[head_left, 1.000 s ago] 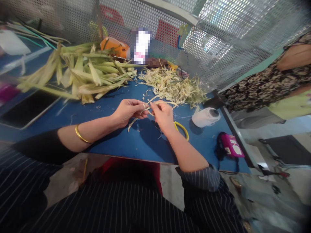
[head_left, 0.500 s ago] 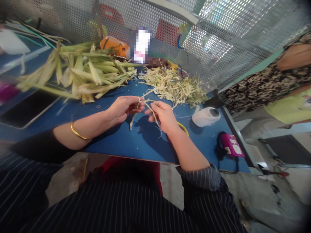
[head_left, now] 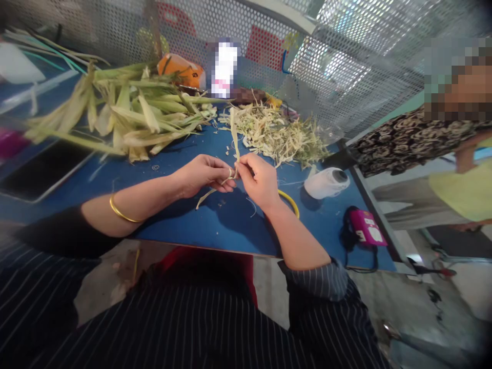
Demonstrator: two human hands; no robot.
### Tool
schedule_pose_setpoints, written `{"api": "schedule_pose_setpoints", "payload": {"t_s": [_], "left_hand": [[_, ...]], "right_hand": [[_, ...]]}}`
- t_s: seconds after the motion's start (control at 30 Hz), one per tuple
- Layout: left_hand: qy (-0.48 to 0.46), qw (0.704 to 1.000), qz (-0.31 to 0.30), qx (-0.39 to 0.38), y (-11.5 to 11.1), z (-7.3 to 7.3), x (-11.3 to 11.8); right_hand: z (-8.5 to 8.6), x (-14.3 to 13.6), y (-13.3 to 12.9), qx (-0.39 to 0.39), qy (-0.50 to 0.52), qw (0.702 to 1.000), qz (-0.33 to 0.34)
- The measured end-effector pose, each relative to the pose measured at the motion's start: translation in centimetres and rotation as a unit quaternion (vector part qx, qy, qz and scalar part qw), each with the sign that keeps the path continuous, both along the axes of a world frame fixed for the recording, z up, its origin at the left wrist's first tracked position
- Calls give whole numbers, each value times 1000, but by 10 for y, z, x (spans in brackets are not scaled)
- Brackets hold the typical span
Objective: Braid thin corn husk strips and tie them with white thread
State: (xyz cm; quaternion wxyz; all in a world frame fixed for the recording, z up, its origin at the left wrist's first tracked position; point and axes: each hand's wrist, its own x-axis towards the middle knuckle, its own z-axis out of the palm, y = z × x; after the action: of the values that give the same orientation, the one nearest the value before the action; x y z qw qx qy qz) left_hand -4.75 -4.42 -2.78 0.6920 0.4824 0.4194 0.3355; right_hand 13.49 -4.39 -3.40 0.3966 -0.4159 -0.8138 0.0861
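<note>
My left hand (head_left: pixel 203 175) pinches pale corn husk strips between thumb and fingers above the middle of the blue table (head_left: pixel 184 223). Right against it, my right hand (head_left: pixel 258 179) is closed on the same strips. One husk strip (head_left: pixel 234 134) stands up from between my fingers, and another strip end (head_left: pixel 205 198) hangs down at the lower left. Where the strips cross is partly covered by my fingertips. A thin white thread (head_left: pixel 252 207) curls on the table below my right hand.
A heap of corn husks (head_left: pixel 134 115) lies at the back left, with torn husk shreds (head_left: pixel 277 133) at the back right. A white thread spool (head_left: pixel 326 183), a yellow ring (head_left: pixel 291 202) and a magenta box (head_left: pixel 367 228) are on the right. Another person (head_left: pixel 415 138) is beyond the table's right edge.
My hands have come closer together. The strip that hung below my right hand is gone from there, and one now points upward. The person at the right has shifted.
</note>
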Motion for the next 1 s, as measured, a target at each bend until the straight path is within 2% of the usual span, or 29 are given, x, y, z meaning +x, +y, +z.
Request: {"api": "schedule_pose_setpoints", "payload": {"t_s": [0.1, 0.17, 0.27, 0.33, 0.43, 0.53, 0.6, 0.67, 0.8, 0.9, 1.0], "left_hand": [[1, 1000, -18, -6, 1, -2, -2], [10, 1000, -29, -4, 2, -4, -2], [34, 999, -38, -1, 2, -6, 0], [43, 999, -27, -8, 1, -6, 1], [26, 999, 10, -30, 3, -3, 2], [-11, 997, 56, -59, 6, -2, 1], [-33, 994, 68, -77, 9, -2, 0], [-48, 992, 67, -92, 9, -2, 0], [-47, 991, 72, -101, 7, -1, 2], [-39, 992, 67, -100, 5, -3, 3], [-31, 992, 64, -101, 5, -6, 4]], "right_hand": [[-1, -3, -3, -51, -29, 998, -37], [-2, -5, -3, -93, -23, 995, -39], [-4, -6, 2, -175, 33, 984, -25], [-5, -4, 6, -244, 99, 964, -16], [0, 2, 10, -330, 192, 924, 40], [9, 9, 7, -364, 227, 896, 119], [13, 11, 5, -369, 219, 891, 149], [14, 10, 2, -343, 198, 906, 149], [9, 6, 3, -184, 219, 954, 85], [7, 4, 4, -123, 283, 950, 59], [7, 4, 4, -145, 299, 942, 55]]}}
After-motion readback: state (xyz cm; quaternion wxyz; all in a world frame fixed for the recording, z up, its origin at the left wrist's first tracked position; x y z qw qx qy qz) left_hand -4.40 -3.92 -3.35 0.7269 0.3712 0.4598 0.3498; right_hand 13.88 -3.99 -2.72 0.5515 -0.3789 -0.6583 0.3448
